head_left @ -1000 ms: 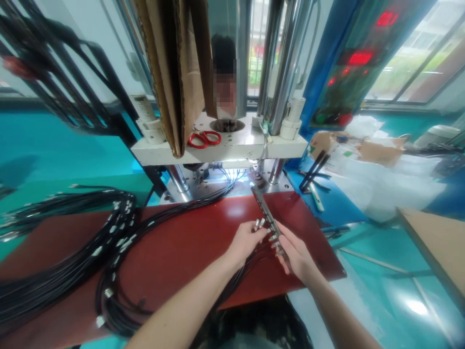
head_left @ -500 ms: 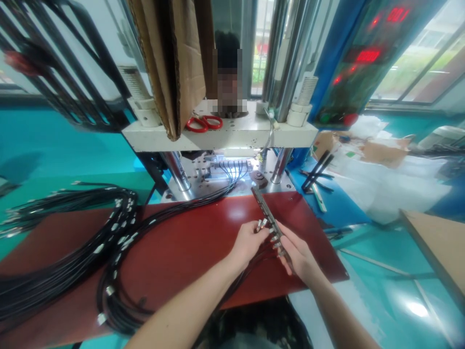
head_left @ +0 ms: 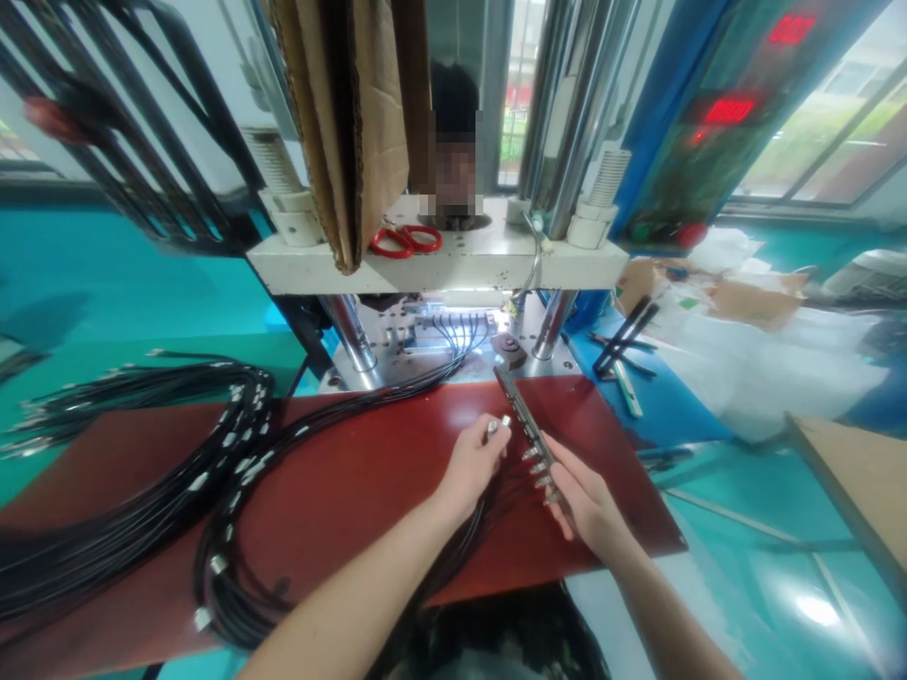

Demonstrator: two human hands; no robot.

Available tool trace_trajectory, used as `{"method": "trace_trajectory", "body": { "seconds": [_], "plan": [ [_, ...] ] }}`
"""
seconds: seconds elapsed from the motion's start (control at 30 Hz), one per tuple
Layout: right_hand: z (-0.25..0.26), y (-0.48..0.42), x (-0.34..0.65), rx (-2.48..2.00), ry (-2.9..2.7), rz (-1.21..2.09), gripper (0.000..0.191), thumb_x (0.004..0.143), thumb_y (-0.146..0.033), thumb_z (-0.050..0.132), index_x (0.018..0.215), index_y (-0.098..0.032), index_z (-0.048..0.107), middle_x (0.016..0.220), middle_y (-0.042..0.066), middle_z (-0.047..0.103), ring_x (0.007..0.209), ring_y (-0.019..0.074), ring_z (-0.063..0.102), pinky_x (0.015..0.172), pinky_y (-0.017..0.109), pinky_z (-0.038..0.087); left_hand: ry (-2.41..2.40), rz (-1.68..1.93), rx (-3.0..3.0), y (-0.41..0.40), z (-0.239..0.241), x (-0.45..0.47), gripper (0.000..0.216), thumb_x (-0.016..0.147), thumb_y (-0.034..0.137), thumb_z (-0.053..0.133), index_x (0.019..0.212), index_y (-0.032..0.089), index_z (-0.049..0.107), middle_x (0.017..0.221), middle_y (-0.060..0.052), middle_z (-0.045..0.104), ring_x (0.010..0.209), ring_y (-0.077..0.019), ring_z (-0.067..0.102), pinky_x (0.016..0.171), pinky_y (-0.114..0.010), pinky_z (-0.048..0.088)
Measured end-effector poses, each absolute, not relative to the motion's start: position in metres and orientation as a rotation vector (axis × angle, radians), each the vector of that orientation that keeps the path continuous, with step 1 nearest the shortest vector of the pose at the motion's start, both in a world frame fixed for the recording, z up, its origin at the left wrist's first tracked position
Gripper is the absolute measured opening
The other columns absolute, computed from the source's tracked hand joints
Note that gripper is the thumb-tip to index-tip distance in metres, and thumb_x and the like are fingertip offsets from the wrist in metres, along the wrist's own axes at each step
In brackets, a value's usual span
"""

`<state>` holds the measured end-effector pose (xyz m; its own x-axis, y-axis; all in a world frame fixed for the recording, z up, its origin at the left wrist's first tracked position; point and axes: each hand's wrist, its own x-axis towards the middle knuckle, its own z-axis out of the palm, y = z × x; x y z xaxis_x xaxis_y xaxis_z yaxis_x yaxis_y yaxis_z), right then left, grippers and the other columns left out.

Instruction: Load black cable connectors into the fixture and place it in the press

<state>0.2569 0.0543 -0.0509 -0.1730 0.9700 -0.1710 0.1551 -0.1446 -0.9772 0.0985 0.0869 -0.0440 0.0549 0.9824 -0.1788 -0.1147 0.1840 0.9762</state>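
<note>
Over the red-brown board (head_left: 375,472), my left hand (head_left: 471,463) is closed on black cables with silver connectors (head_left: 504,422) that stick out past the fingertips. My right hand (head_left: 585,491) grips the lower end of a long dark metal strip (head_left: 521,411), which slants up and away to the left. Several silver cable ends (head_left: 539,466) sit along the strip's left edge close to my right fingers. A small gap separates my left fingertips from the strip. Dark cables (head_left: 471,538) hang below my left hand, partly hidden by the forearm.
Ahead stands a press (head_left: 439,274) with lit tooling (head_left: 453,331) holding several cable ends. Red-handled scissors (head_left: 407,241) lie on its plate beside cardboard (head_left: 368,132). Black cable bundles (head_left: 233,444) cover the board's left side. Pliers and a cutter (head_left: 627,387) lie right.
My left hand has drawn back left from the metal strip with connectors in its fingers. My right hand keeps the strip in nearly the same place. The view has shifted slightly.
</note>
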Motion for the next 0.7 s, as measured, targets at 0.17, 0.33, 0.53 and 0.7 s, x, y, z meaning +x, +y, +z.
{"method": "trace_trajectory", "body": {
  "seconds": [0.17, 0.33, 0.53, 0.7],
  "plan": [
    [-0.053, 0.056, 0.26, -1.321, -1.415, 1.39, 0.054, 0.085, -0.043, 0.04, 0.132, -0.016, 0.035, 0.048, -0.005, 0.049, 0.032, 0.0066, 0.041, 0.03, 0.016, 0.031, 1.108, 0.966, 0.994, 0.091, -0.045, 0.096, 0.024, 0.059, 0.032, 0.064, 0.053, 0.014, 0.051, 0.046, 0.004, 0.044, 0.044, -0.0063, 0.035, 0.048, -0.021, 0.025],
    [-0.049, 0.058, 0.264, -1.313, -1.485, 1.467, 0.055, 0.086, -0.043, 0.04, 0.133, -0.016, 0.034, 0.046, -0.006, 0.049, 0.031, 0.0075, 0.04, 0.031, 0.018, 0.031, 1.123, 0.943, 0.961, 0.093, -0.046, 0.095, 0.023, 0.059, 0.033, 0.064, 0.053, 0.014, 0.052, 0.042, 0.005, 0.043, 0.04, -0.0059, 0.033, 0.044, -0.021, 0.022],
    [-0.048, 0.058, 0.263, -1.379, -1.66, 1.405, 0.051, 0.087, -0.04, 0.036, 0.134, -0.019, 0.033, 0.045, -0.007, 0.045, 0.032, 0.0065, 0.039, 0.033, 0.018, 0.033, 1.156, 0.959, 0.933, 0.093, -0.045, 0.093, 0.026, 0.058, 0.034, 0.064, 0.051, 0.015, 0.047, 0.04, 0.007, 0.037, 0.037, -0.0047, 0.027, 0.039, -0.021, 0.017],
    [-0.05, 0.06, 0.261, -1.407, -1.669, 1.417, 0.05, 0.087, -0.041, 0.036, 0.133, -0.021, 0.034, 0.047, -0.007, 0.045, 0.033, 0.006, 0.039, 0.033, 0.016, 0.033, 1.146, 0.954, 1.084, 0.087, -0.045, 0.085, 0.024, 0.063, 0.034, 0.063, 0.059, 0.014, 0.05, 0.05, 0.004, 0.046, 0.045, -0.0066, 0.038, 0.047, -0.021, 0.029]
  ]
}}
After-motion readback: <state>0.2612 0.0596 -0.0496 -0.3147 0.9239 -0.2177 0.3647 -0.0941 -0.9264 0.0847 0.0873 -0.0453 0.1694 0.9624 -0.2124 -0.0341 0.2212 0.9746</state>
